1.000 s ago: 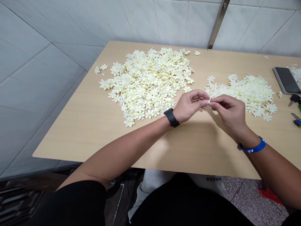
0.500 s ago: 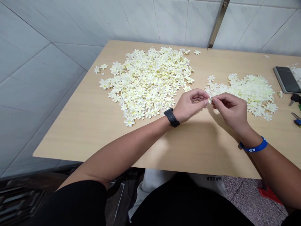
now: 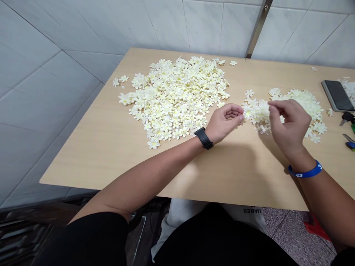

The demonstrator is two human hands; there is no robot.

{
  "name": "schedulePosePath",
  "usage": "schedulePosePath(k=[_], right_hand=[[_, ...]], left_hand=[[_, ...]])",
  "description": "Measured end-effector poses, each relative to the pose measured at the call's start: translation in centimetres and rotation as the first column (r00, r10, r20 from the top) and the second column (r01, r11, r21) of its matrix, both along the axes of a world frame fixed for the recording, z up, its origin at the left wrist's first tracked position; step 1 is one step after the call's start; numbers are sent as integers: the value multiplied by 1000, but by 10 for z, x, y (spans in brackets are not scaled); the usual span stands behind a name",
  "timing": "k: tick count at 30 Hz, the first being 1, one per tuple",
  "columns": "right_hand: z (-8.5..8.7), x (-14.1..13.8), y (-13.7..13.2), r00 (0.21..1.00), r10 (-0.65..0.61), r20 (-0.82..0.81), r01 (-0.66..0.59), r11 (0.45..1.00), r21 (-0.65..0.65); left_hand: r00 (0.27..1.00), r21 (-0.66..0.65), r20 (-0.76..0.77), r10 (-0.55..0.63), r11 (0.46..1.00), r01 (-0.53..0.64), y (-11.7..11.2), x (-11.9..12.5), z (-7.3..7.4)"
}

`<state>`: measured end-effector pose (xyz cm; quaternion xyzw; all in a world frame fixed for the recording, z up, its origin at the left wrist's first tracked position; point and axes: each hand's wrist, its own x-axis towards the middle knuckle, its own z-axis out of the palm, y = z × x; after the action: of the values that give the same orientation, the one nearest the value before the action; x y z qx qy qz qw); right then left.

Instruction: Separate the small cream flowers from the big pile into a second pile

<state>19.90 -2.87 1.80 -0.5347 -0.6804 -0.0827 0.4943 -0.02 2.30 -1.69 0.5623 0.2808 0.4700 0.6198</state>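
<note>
My left hand [image 3: 226, 121] pinches a small white artificial flower [image 3: 246, 113] with a yellowish centre by its edge, between thumb and fingertips. My right hand [image 3: 290, 123] is raised in front of the smaller right-hand heap of flowers [image 3: 309, 105], thumb and index finger pressed together. Whatever sits between those fingertips, if anything, is too small to make out. Left of my hands spreads the larger heap of loose flowers [image 3: 177, 96], white with pale yellow middles. Part of the right-hand heap is hidden behind my right hand.
Both heaps lie on a light wooden table [image 3: 97, 147] against a tiled wall [image 3: 172, 22]. At the right are a phone [image 3: 337, 95], a key [image 3: 346, 117], a blue-handled tool [image 3: 350, 145] and a white pile [image 3: 348, 88] at the frame edge.
My right hand has moved right and slightly up, away from my left. The flower formerly between both hands now stays in my left fingers, with its face more visible.
</note>
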Motion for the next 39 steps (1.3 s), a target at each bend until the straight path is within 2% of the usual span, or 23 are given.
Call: schedulePosePath(k=[4, 7, 15, 21, 32, 37, 39], right_hand=[[0, -17, -8, 972, 204, 112, -187, 971, -146], [-6, -20, -7, 964, 253, 78, -237, 957, -169], [-6, -24, -9, 964, 244, -103, -261, 942, -209], [-8, -24, -9, 950, 246, -193, -291, 923, -251], [-3, -26, -11, 949, 220, -227, -283, 911, -300], [-1, -25, -11, 970, 169, -177, -210, 947, -243], [-3, -19, -8, 970, 113, -214, -164, 957, -239]], left_hand=[[999, 39, 26, -42, 998, 41, -3, 1, -2], [997, 64, 40, -61, 996, 59, -4, 1, -4], [994, 70, 50, -95, 993, 91, -2, 1, -8], [993, 63, 48, -109, 992, 105, -2, 0, -4], [998, 65, -12, -65, 996, 66, -5, -1, 3], [999, 60, -21, -33, 998, 35, -7, 0, 4], [1000, 43, -23, -17, 999, 18, -6, 0, 4]])
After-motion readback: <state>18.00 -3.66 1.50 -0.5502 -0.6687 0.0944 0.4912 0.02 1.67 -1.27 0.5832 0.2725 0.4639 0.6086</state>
